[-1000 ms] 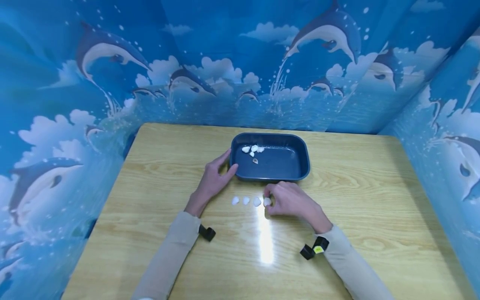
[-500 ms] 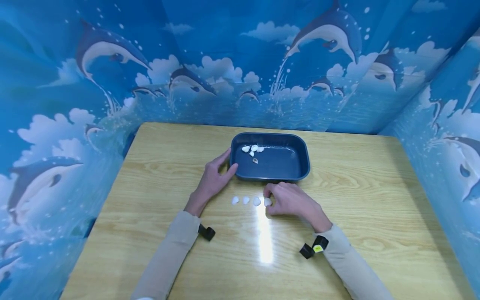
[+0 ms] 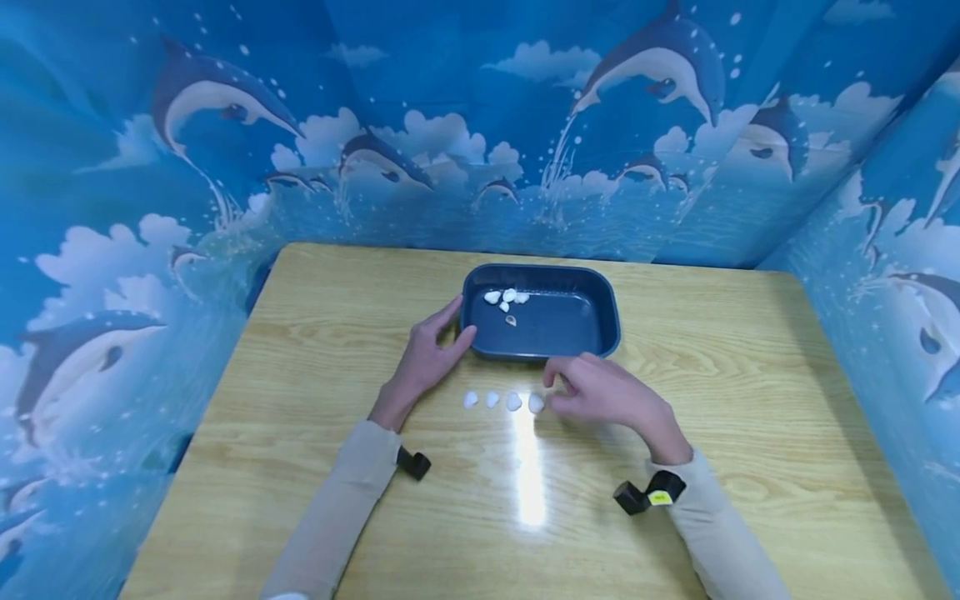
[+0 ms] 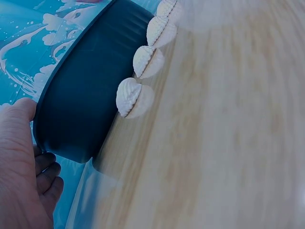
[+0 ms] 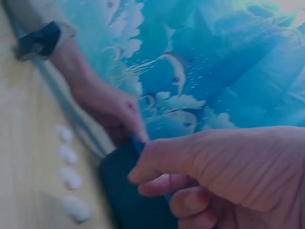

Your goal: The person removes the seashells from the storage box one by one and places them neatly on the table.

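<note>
Several white ribbed seashells (image 3: 513,402) stand in a row on the table, in front of a dark blue rectangular basin (image 3: 540,359). My right hand (image 3: 603,392) is just right of the row's rightmost seashell (image 3: 536,403), holding nothing, its fingers loosely bent and the thumb and index finger apart. At the basin's left end, my left hand (image 3: 426,358) touches the near-left corner, thumb at the rim and fingers spread along the outer side. More seashells (image 3: 509,296) lie inside the basin towards its left, with a small brownish one (image 3: 511,320) nearer the front.
The wooden table (image 3: 360,287) backs onto a blue dolphin-print curtain (image 3: 450,125), which also hangs at both sides. A bright light reflection (image 3: 531,483) falls on the tabletop below the row. Both wrists wear small black cameras (image 3: 414,465).
My right hand has let go of the rightmost seashell and moved slightly right and up. That seashell stays in the row. My left hand has kept its place on the basin.
</note>
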A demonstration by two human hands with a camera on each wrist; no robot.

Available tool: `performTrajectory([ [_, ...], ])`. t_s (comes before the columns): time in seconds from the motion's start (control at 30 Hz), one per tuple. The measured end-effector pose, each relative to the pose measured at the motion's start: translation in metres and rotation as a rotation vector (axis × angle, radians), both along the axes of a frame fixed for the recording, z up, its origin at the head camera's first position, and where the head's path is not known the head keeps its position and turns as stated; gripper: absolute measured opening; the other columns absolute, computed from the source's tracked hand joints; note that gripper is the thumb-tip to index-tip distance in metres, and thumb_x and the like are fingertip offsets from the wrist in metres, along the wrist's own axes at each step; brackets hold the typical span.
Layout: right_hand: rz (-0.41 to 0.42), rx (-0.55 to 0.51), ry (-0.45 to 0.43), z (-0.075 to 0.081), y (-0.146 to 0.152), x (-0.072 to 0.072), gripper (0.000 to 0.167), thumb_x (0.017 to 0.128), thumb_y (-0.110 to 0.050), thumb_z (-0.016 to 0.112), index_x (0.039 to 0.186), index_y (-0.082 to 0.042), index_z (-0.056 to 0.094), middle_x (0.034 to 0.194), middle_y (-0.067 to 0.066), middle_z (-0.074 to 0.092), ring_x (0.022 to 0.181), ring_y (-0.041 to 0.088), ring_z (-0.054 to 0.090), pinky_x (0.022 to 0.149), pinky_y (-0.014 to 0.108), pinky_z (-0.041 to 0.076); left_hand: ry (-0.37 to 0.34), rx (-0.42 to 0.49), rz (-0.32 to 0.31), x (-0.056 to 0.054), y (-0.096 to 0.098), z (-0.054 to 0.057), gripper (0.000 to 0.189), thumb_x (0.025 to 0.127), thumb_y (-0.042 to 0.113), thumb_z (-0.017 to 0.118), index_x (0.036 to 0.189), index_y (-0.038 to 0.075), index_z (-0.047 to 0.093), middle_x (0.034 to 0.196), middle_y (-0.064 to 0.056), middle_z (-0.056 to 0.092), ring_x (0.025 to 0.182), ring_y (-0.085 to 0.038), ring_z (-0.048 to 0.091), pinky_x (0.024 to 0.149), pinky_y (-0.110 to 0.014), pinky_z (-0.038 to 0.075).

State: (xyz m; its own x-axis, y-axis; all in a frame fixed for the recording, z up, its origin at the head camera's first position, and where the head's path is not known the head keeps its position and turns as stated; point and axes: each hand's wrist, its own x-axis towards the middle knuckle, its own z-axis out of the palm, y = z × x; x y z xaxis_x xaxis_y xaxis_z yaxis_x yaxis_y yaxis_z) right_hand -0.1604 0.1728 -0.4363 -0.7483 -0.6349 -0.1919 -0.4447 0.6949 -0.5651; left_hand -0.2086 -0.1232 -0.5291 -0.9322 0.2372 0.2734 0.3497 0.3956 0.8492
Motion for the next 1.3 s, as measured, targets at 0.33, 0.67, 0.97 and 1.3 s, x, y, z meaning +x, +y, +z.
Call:
performTrajectory([
  [0.33, -0.143, -0.229, 0.178, 0.007, 0.004, -0.037, 0.011, 0.102, -0.013, 0.063, 0.103, -0.007, 0.072, 0.059, -0.006, 0.039, 0.05, 0.012, 0.036, 0.05, 0.027, 0.031, -0.001, -0.006, -0.008, -0.001, 0.003, -0.002, 0.068, 0.105, 0.043, 0.063, 0.159, 0.01, 0.04, 0.162, -0.012, 0.043, 0.15, -0.02, 0.041, 0.123, -0.039, 0.037],
  [0.67, -0.285, -0.095, 0.156, -0.02, 0.002, -0.079, 0.025, 0.103, -0.017, 0.064, 0.124, -0.005, 0.066, 0.064, 0.001, 0.046, 0.053, 0.019, 0.042, 0.049, 0.032, 0.032, -0.056, -0.021, -0.008, 0.0, 0.005, 0.001, 0.069, 0.105, 0.048, 0.061, 0.161, 0.014, 0.038, 0.165, -0.005, 0.04, 0.151, -0.013, 0.037, 0.124, -0.034, 0.034],
  [0.97, -0.299, -0.022, 0.112, -0.032, -0.007, -0.095, 0.034, 0.103, -0.019, 0.063, 0.136, -0.008, 0.062, 0.068, 0.003, 0.05, 0.056, 0.021, 0.046, 0.049, 0.032, 0.033, -0.04, -0.02, -0.005, 0.001, 0.005, 0.001, 0.068, 0.105, 0.045, 0.061, 0.16, 0.014, 0.039, 0.164, -0.011, 0.041, 0.152, -0.017, 0.038, 0.124, -0.037, 0.035],
  [1.3, -0.237, 0.073, 0.107, -0.047, -0.021, -0.104, 0.05, 0.104, -0.022, 0.062, 0.152, -0.014, 0.051, 0.065, 0.002, 0.051, 0.058, 0.022, 0.048, 0.051, 0.033, 0.034, -0.035, -0.018, 0.011, 0.0, 0.0, -0.002, 0.068, 0.105, 0.046, 0.061, 0.16, 0.013, 0.039, 0.164, -0.011, 0.041, 0.152, -0.017, 0.038, 0.124, -0.038, 0.035],
])
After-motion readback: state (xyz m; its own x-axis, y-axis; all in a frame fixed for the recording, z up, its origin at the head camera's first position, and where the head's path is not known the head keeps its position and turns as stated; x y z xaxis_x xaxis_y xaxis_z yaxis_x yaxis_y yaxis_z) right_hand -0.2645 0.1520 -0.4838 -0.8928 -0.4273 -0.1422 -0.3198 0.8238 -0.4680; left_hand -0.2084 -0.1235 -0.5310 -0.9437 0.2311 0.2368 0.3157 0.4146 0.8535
